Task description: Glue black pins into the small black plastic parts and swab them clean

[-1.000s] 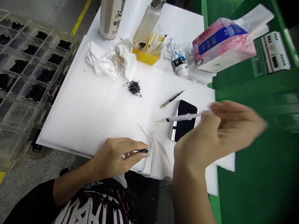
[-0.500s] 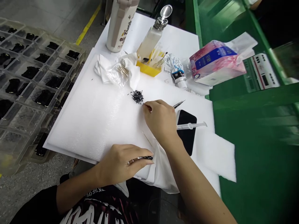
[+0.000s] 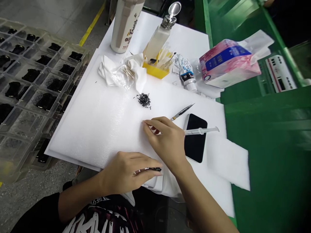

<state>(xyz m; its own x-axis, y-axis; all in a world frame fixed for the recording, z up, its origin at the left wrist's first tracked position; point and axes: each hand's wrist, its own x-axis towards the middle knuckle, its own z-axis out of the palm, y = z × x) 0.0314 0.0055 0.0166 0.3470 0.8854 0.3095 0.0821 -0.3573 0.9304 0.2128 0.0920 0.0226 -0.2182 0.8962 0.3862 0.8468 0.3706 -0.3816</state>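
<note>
My left hand [image 3: 132, 171] is closed around a small black part [image 3: 155, 169], gripped between thumb and fingers near the front edge of the foam sheet. Most of that part is hidden by the fingers. My right hand [image 3: 164, 136] hovers over the white foam sheet [image 3: 97, 119] with thumb and index finger pinched together. A tiny dark tip shows at the pinch, too small to name for sure. Beyond it lies a pile of short black pins [image 3: 144, 100]. Tweezers [image 3: 182, 112] rest right of the pile.
A syringe [image 3: 201, 130] lies across a phone [image 3: 195, 142]. Farther back are a yellow tray [image 3: 156, 72], a pump bottle [image 3: 159, 37], a tube [image 3: 186, 76], a tissue pack [image 3: 229, 61] and a flask [image 3: 125, 29]. Compartment boxes [image 3: 31, 119] with black parts stand at left.
My right hand has drawn back from the pin pile toward my left hand, staying pinched, and the tweezers show more fully. My left hand has barely moved.
</note>
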